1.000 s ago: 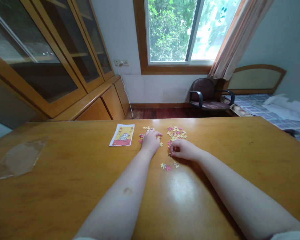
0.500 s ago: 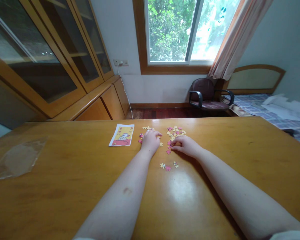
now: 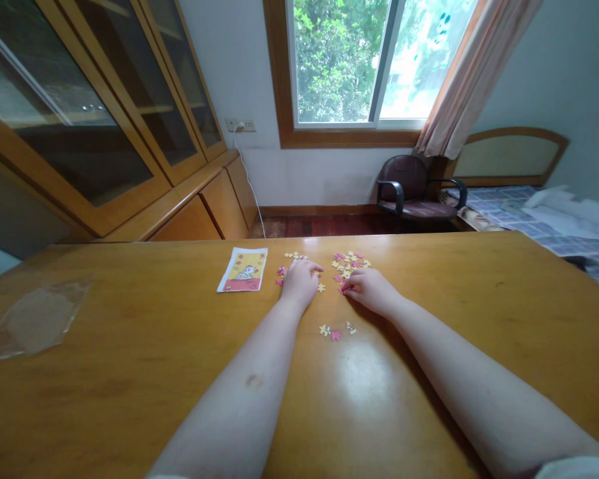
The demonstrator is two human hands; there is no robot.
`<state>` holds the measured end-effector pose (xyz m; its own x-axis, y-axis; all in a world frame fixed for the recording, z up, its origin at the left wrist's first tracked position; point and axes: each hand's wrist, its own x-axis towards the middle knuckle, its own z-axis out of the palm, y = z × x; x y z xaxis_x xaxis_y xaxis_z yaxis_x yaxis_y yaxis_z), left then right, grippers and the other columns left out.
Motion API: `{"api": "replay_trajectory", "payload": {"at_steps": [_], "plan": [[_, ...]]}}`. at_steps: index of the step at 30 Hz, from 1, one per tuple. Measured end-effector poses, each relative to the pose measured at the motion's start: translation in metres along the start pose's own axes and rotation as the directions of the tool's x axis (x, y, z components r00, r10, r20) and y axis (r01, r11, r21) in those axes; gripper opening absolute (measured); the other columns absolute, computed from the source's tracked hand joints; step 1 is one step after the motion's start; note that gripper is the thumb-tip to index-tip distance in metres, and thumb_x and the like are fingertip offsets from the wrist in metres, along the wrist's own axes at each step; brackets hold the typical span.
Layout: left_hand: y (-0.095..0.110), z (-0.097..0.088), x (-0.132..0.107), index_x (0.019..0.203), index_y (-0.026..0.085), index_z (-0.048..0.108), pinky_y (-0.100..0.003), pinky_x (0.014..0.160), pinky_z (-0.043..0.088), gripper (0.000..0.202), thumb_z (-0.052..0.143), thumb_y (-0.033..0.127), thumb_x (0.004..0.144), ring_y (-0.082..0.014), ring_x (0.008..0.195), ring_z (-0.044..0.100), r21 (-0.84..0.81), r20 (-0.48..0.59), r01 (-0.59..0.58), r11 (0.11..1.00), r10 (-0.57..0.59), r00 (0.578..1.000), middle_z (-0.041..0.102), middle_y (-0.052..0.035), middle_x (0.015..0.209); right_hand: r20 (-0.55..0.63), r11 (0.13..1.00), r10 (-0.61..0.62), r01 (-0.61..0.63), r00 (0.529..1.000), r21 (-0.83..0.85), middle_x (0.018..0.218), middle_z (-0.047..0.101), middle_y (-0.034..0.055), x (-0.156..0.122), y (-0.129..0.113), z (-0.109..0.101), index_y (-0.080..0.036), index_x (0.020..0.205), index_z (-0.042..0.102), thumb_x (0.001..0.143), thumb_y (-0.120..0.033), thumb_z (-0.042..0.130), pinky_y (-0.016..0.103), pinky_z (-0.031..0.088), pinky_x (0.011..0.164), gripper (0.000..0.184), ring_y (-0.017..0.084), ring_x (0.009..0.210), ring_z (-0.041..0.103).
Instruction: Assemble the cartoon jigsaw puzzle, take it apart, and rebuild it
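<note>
Small jigsaw puzzle pieces, yellow, cream and pink, lie flat in loose clusters toward the far edge of a honey-toned wooden table. The left hand rests palm-down and relaxed, holding nothing visible, with a smaller group of pieces around its fingertips. The right hand sits just right of it, fingers curled against the main cluster; it may be pinching a piece, but the view is too small to tell. A few stray pieces lie nearer, between the forearms. A printed picture card lies just left of the left hand. Bare wood stretches wide to the right and near side, while the far edge runs close behind the pieces. A clear plastic sleeve lies well left.
</note>
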<state>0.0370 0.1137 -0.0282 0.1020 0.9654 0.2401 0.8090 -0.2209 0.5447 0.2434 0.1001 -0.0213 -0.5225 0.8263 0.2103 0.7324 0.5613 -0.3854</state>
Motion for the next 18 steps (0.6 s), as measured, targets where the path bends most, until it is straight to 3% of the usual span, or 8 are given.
{"api": "replay_trajectory", "payload": {"at_steps": [3, 5, 7, 9, 10, 12, 15, 18], "plan": [[0.0, -0.001, 0.0, 0.09, 0.023, 0.075, -0.035, 0.103, 0.041, 0.034, 0.049, 0.007, 0.074, -0.0209, 0.109, 0.058, 0.001, -0.008, -0.002, 1.0, 0.002, 1.0, 0.072, -0.0021, 0.104, 0.017, 0.997, 0.082, -0.082, 0.996, -0.007, 0.082, 0.069, 0.0057, -0.002, -0.008, -0.01, -0.019, 0.078, 0.075, 0.079, -0.021, 0.064, 0.029, 0.045, 0.076, 0.011, 0.017, 0.077, 0.061], [0.0, 0.0, 0.0, 0.088, 0.023, 0.075, -0.034, 0.102, 0.041, 0.034, 0.049, 0.007, 0.074, -0.0209, 0.108, 0.058, 0.005, -0.017, -0.016, 1.0, 0.016, 1.0, 0.072, -0.002, 0.103, 0.174, 0.99, 0.045, -0.067, 0.984, 0.124, 0.08, 0.069, 0.0028, -0.005, -0.02, -0.016, -0.02, 0.079, 0.074, 0.077, -0.023, 0.066, 0.026, 0.045, 0.072, 0.008, 0.016, 0.075, 0.061], [-0.001, 0.0, 0.0, 0.088, 0.023, 0.075, -0.034, 0.101, 0.042, 0.033, 0.049, 0.007, 0.073, -0.0207, 0.106, 0.059, 0.006, -0.022, -0.026, 1.0, 0.026, 0.999, 0.072, -0.002, 0.102, 0.443, 0.961, -0.016, -0.109, 0.896, 0.254, 0.074, 0.069, -0.0008, -0.008, -0.03, -0.02, -0.022, 0.081, 0.073, 0.071, -0.028, 0.071, 0.023, 0.044, 0.063, 0.012, 0.014, 0.067, 0.061], [-0.001, 0.0, 0.0, 0.088, 0.023, 0.075, -0.034, 0.102, 0.042, 0.034, 0.049, 0.007, 0.073, -0.0208, 0.107, 0.059, 0.005, -0.025, -0.029, 1.0, 0.029, 0.999, 0.072, -0.0022, 0.102, 0.575, 0.948, -0.033, -0.157, 0.817, 0.278, 0.072, 0.069, -0.0028, -0.009, -0.035, -0.02, -0.023, 0.082, 0.073, 0.067, -0.027, 0.073, 0.022, 0.043, 0.059, 0.015, 0.013, 0.064, 0.061], [-0.001, 0.001, 0.0, 0.088, 0.023, 0.075, -0.034, 0.102, 0.042, 0.034, 0.049, 0.007, 0.073, -0.0209, 0.107, 0.058, 0.005, -0.026, -0.029, 1.0, 0.029, 0.999, 0.072, -0.0023, 0.102, 0.596, 0.948, -0.022, -0.172, 0.803, 0.267, 0.072, 0.07, -0.0032, -0.009, -0.035, -0.02, -0.023, 0.082, 0.073, 0.066, -0.026, 0.073, 0.022, 0.042, 0.058, 0.016, 0.013, 0.064, 0.061], [-0.001, 0.001, 0.0, 0.088, 0.022, 0.075, -0.034, 0.102, 0.041, 0.034, 0.049, 0.006, 0.073, -0.0209, 0.108, 0.058, 0.006, -0.027, -0.025, 1.0, 0.026, 0.999, 0.072, -0.0023, 0.103, 0.564, 0.958, 0.034, -0.188, 0.825, 0.217, 0.073, 0.07, -0.0027, -0.007, -0.03, -0.018, -0.023, 0.08, 0.074, 0.066, -0.023, 0.072, 0.023, 0.042, 0.06, 0.013, 0.014, 0.065, 0.061], [-0.002, 0.002, 0.0, 0.089, 0.023, 0.075, -0.034, 0.101, 0.042, 0.035, 0.049, 0.007, 0.073, -0.0205, 0.108, 0.058, 0.007, -0.025, -0.02, 1.0, 0.02, 0.999, 0.072, -0.0015, 0.103, 0.38, 0.982, 0.115, -0.162, 0.918, 0.094, 0.074, 0.07, 0.0005, -0.003, -0.023, -0.016, -0.021, 0.076, 0.073, 0.072, -0.023, 0.069, 0.025, 0.041, 0.064, 0.007, 0.015, 0.068, 0.061], [-0.003, 0.003, 0.001, 0.089, 0.023, 0.075, -0.033, 0.102, 0.042, 0.035, 0.049, 0.007, 0.073, -0.0204, 0.108, 0.058, 0.007, -0.027, -0.024, 1.0, 0.025, 0.999, 0.072, -0.0016, 0.102, 0.288, 0.993, -0.008, -0.027, 0.957, 0.117, 0.075, 0.069, 0.002, -0.005, -0.029, -0.012, -0.02, 0.077, 0.072, 0.075, -0.032, 0.07, 0.025, 0.041, 0.065, 0.012, 0.015, 0.07, 0.059]]}}
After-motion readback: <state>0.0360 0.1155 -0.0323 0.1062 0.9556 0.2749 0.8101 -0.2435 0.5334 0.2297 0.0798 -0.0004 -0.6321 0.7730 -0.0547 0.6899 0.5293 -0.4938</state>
